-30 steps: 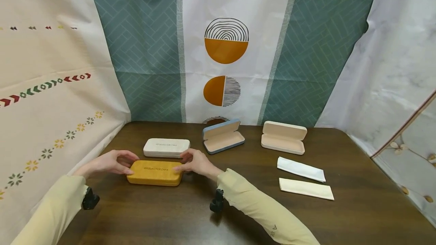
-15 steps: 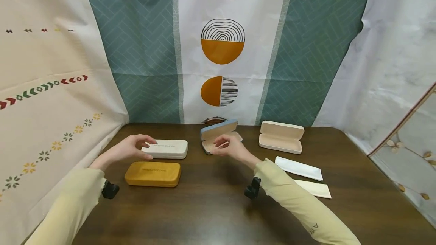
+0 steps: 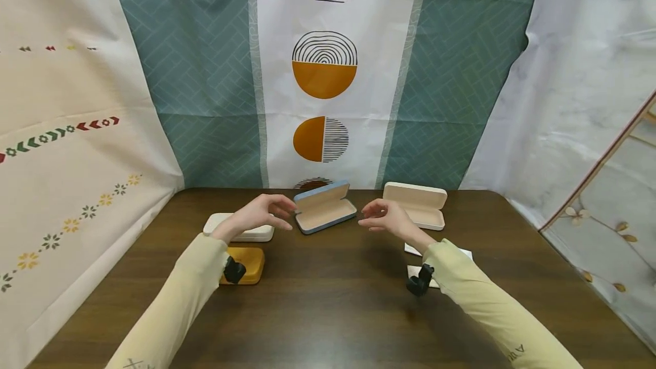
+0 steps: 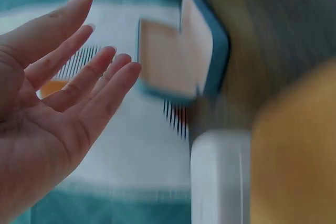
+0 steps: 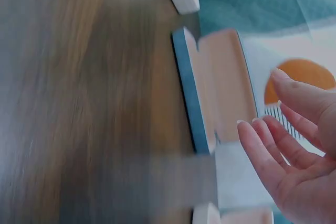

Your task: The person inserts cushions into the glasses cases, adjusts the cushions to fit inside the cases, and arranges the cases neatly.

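An opened blue glasses case [image 3: 326, 213] with a pale lining lies at the back middle of the table, between my two hands. My left hand [image 3: 262, 213] hovers by its left end, in front of the closed white glasses case [image 3: 258, 234]; its fingers are relaxed and hold nothing. To the right of the blue case is my right hand [image 3: 387, 218], fingers loosely bent with nothing in them. Behind it stands an opened white glasses case [image 3: 417, 203]. A closed yellow glasses case [image 3: 251, 266] sits partly hidden under my left wrist.
Two folded cloths lie at the right, the white cloth [image 3: 465, 253] and the cream cloth [image 3: 413, 271], both partly covered by my right arm. A patterned curtain [image 3: 220, 101] hangs at the back edge of the brown table [image 3: 318, 312].
Both hands have left the yellow case and moved right. My left hand has passed over the closed white case toward the blue one, and my right hand has gone past the blue case.
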Tool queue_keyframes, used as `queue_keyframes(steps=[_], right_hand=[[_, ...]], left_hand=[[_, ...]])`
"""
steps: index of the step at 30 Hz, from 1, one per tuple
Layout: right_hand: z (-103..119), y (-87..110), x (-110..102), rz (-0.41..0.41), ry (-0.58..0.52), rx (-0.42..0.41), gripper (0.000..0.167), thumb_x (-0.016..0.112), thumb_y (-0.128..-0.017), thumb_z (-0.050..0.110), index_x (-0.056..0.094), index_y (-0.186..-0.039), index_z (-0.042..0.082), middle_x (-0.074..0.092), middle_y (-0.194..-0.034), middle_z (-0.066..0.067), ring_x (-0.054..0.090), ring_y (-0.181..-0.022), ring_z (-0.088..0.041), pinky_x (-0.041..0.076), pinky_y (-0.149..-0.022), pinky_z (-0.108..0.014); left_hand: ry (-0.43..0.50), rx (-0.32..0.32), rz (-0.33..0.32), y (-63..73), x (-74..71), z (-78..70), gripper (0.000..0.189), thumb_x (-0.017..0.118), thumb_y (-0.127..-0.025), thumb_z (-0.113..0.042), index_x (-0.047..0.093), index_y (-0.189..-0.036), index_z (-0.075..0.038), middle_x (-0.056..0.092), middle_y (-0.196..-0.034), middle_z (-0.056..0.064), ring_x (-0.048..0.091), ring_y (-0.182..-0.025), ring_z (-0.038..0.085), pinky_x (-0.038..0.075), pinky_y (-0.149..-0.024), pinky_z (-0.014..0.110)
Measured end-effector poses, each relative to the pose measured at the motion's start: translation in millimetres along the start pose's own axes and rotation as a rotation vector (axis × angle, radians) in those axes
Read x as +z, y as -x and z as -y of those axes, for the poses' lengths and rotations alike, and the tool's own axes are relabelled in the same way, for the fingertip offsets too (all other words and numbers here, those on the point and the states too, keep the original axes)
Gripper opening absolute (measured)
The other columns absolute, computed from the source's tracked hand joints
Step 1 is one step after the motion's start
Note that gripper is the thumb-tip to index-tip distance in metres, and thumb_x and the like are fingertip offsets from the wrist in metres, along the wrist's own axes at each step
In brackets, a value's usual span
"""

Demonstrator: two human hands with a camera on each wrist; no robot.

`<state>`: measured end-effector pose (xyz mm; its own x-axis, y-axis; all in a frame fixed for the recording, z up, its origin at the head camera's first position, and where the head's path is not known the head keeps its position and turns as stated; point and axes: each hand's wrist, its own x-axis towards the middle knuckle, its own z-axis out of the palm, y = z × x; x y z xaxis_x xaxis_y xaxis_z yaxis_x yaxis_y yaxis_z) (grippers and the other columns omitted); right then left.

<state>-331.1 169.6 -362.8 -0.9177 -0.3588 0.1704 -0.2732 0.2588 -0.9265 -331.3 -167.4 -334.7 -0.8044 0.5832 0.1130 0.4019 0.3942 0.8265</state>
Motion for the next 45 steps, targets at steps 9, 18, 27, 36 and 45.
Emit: queue_keyframes(steps=[9, 18, 27, 36, 45], right_hand=[[-15.6, 28.0, -54.8, -0.109, 0.075, 0.081, 0.039, 0.073, -0.075, 0.005, 0.055, -0.104, -0.014, 0.059, -0.092, -0.017, 0.060, -0.078, -0.020, 0.048, -0.072, -0.045], [-35.7, 59.1, -98.8, -0.155, 0.178, 0.142, 0.041, 0.073, -0.076, 0.008, 0.054, -0.104, -0.014, 0.059, -0.090, -0.015, 0.060, -0.078, -0.024, 0.049, -0.070, -0.041], [-57.1, 87.2, -126.6, -0.166, 0.289, 0.155, 0.038, 0.073, -0.077, 0.011, 0.057, -0.102, -0.013, 0.062, -0.089, -0.015, 0.061, -0.077, -0.028, 0.051, -0.065, -0.034], [-71.0, 105.5, -144.5, -0.173, 0.468, 0.187, 0.032, 0.074, -0.075, 0.014, 0.062, -0.095, -0.009, 0.063, -0.085, -0.012, 0.058, -0.073, -0.021, 0.049, -0.062, -0.031], [-79.8, 111.2, -156.5, -0.087, 0.549, 0.208, 0.035, 0.076, -0.073, 0.016, 0.063, -0.095, -0.008, 0.062, -0.084, -0.010, 0.055, -0.074, -0.022, 0.046, -0.062, -0.031]], left_hand=[[0.151, 0.129, 0.046, -52.5, 68.7, -14.5, 0.035, 0.069, -0.079, -0.001, 0.057, -0.111, 0.005, 0.057, -0.108, 0.015, 0.053, -0.100, 0.038, 0.047, -0.077, 0.033], [0.194, 0.060, 0.022, -96.9, 148.2, -24.7, 0.033, 0.072, -0.076, 0.000, 0.058, -0.105, 0.009, 0.056, -0.100, 0.025, 0.061, -0.080, 0.021, 0.050, -0.066, 0.029], [0.225, -0.028, -0.070, -134.5, 190.2, -31.0, 0.034, 0.072, -0.074, 0.004, 0.058, -0.104, 0.010, 0.059, -0.095, 0.023, 0.061, -0.067, 0.015, 0.051, -0.059, 0.026], [0.160, -0.083, -0.160, -157.4, 221.8, -29.8, 0.033, 0.073, -0.072, 0.006, 0.059, -0.101, 0.008, 0.056, -0.089, 0.017, 0.060, -0.062, 0.015, 0.050, -0.056, 0.023], [0.142, -0.144, -0.191, -166.6, 234.8, -27.1, 0.030, 0.075, -0.069, 0.006, 0.061, -0.095, 0.009, 0.057, -0.081, 0.012, 0.061, -0.058, 0.017, 0.049, -0.052, 0.022]])
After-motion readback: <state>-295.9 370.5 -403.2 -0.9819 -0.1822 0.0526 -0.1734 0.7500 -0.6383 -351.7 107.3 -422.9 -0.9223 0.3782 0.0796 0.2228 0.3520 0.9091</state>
